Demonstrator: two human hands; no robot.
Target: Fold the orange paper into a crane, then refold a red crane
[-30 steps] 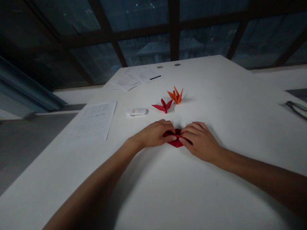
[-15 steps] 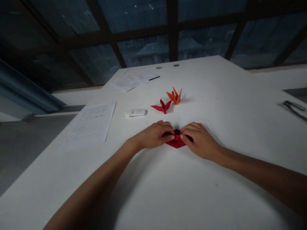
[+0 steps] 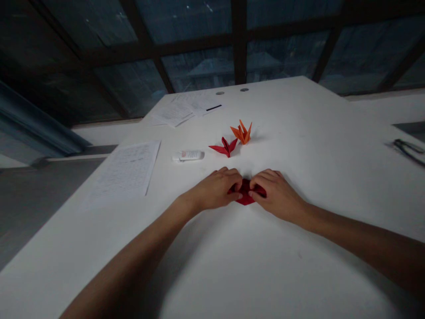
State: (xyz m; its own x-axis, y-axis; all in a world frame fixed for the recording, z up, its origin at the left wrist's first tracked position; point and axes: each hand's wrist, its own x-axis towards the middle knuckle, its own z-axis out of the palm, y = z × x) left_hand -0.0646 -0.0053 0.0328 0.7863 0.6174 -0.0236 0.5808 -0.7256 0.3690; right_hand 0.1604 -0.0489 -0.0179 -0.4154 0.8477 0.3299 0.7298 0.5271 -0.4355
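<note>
Between my hands a folded piece of red paper [image 3: 245,195] lies on the white table [image 3: 245,261], its lower point toward me. My left hand [image 3: 221,188] pinches its left side with thumb and fingers. On the right side my right hand [image 3: 274,191] grips it in the same way, thumb low and fingers curled over. The fingers hide much of the paper's outer parts. Just beyond my hands stands a red origami crane [image 3: 227,147], and behind it, slightly right, an orange origami crane [image 3: 242,132].
A small white bottle [image 3: 188,155] lies left of the cranes. Written sheets of paper [image 3: 128,170] rest at the left edge, with more papers [image 3: 179,110] at the far left corner. Eyeglasses [image 3: 410,148], partly blurred, are at the right. Dark windows [image 3: 199,66] stand behind the table.
My left thumb has shifted slightly lower on the red paper, and the fingers of both hands have changed their grip a little. The cranes and bottle stay put.
</note>
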